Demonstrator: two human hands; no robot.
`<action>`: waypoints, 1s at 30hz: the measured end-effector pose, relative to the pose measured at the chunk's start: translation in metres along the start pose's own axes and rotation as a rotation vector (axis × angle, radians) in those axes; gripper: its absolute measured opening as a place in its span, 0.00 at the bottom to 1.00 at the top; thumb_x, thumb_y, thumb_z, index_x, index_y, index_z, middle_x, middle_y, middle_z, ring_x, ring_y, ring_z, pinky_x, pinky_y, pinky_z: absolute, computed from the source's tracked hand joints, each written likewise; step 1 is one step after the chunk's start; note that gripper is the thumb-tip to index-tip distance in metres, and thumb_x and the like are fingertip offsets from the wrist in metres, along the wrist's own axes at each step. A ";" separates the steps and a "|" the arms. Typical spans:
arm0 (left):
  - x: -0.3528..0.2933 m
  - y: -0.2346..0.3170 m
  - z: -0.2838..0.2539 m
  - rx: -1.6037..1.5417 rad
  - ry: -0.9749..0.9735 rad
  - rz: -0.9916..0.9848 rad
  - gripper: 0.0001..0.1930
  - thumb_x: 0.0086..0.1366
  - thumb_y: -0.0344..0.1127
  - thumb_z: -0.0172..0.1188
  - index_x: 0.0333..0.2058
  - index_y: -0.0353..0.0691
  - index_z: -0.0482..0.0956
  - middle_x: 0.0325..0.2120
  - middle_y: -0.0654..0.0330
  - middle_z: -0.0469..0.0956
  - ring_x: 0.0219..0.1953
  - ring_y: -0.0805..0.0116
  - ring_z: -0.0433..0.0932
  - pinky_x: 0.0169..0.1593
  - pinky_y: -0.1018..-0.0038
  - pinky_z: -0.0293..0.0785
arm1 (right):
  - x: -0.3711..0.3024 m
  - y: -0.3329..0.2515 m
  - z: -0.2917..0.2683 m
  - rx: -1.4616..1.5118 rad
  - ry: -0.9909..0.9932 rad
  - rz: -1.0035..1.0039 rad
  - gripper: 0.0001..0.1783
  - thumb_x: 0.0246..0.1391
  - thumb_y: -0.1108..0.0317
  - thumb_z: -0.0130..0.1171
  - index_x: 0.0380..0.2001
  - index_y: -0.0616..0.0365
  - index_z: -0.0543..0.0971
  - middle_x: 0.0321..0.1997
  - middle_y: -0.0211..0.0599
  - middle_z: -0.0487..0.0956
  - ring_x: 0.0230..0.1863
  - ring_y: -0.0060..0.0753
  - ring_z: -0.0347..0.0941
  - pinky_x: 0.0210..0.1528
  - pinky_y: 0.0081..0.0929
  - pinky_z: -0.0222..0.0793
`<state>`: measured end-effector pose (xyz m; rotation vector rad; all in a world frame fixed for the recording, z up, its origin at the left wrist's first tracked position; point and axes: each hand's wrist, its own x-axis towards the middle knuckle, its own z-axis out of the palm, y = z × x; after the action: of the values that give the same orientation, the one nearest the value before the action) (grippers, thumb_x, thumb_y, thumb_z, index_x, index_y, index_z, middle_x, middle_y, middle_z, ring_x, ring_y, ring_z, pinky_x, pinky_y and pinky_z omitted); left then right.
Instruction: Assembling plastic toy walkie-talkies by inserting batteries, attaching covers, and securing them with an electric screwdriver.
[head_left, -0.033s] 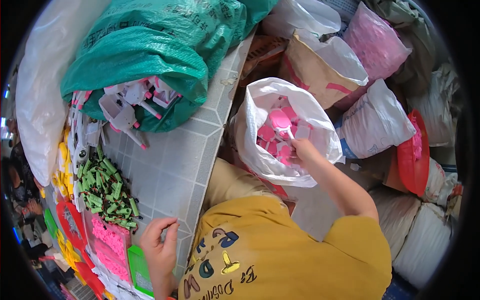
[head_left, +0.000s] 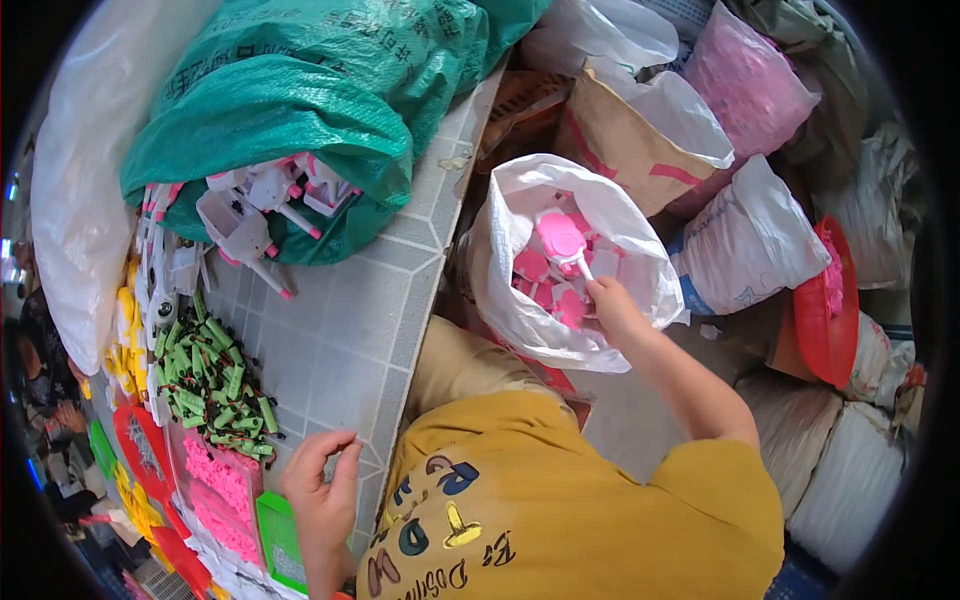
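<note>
Along the person's left side runs a grey, tile-patterned tabletop (head_left: 335, 305), and from where I stand it is the broadest thing in the workspace. At its far end slumps a green woven sack (head_left: 290, 110), laid on its side with its mouth toward the person, probably so the white plastic housings (head_left: 238, 225) can spill out within easy reach. Off the table's other edge, a white woven sack (head_left: 488, 275) stands with its collar spread wide, perhaps so a hand can dip in without catching on it; pink and white plastic parts lie inside. Just behind it leans a brown paper sack (head_left: 610, 140). Back on the table, small green wired cylinders (head_left: 215, 380) sit in a loose heap, while tiny pink pieces (head_left: 220, 500) fill a clear tray, presumably to keep them from scattering. The right arm reaches out over the white sack, elbow bent, forearm slanting forward and inward. At its end the right hand (head_left: 618, 308) is closed in a pinch on the white handle of a pink-and-white paddle-shaped part (head_left: 562, 237), whose round pink head tips up and away above the sack's contents. The left hand (head_left: 325, 485) hangs near the table's edge, fingers loosely curled, thumb apart, nothing visible in its grasp; whether it touches the tabletop I cannot tell.
</note>
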<state>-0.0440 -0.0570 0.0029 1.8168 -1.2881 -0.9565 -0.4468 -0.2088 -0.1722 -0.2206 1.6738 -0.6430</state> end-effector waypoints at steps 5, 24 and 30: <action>0.013 0.005 0.016 -0.192 -0.093 0.028 0.24 0.65 0.26 0.67 0.60 0.30 0.74 0.51 0.49 0.79 0.46 0.64 0.81 0.51 0.71 0.79 | -0.079 -0.001 -0.018 -0.629 -0.073 -0.900 0.07 0.71 0.70 0.51 0.42 0.63 0.73 0.34 0.39 0.72 0.33 0.32 0.72 0.39 0.35 0.75; 0.011 -0.005 0.024 -0.402 -0.070 -0.101 0.25 0.69 0.22 0.58 0.64 0.33 0.67 0.53 0.54 0.76 0.39 0.72 0.82 0.34 0.76 0.85 | -0.122 0.018 0.106 -0.211 -0.905 -1.099 0.15 0.68 0.73 0.59 0.56 0.63 0.75 0.48 0.40 0.79 0.49 0.29 0.79 0.51 0.30 0.77; 0.003 -0.006 0.031 -0.431 -0.050 -0.155 0.23 0.70 0.23 0.58 0.63 0.33 0.68 0.52 0.54 0.76 0.38 0.72 0.83 0.32 0.77 0.86 | -0.115 0.024 0.114 -0.249 -0.768 -1.395 0.13 0.63 0.75 0.61 0.50 0.62 0.73 0.39 0.47 0.74 0.40 0.53 0.75 0.42 0.41 0.72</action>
<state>-0.0674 -0.0623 -0.0171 1.5747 -0.8903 -1.2613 -0.3082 -0.1661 -0.0962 -1.6632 0.6364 -1.1309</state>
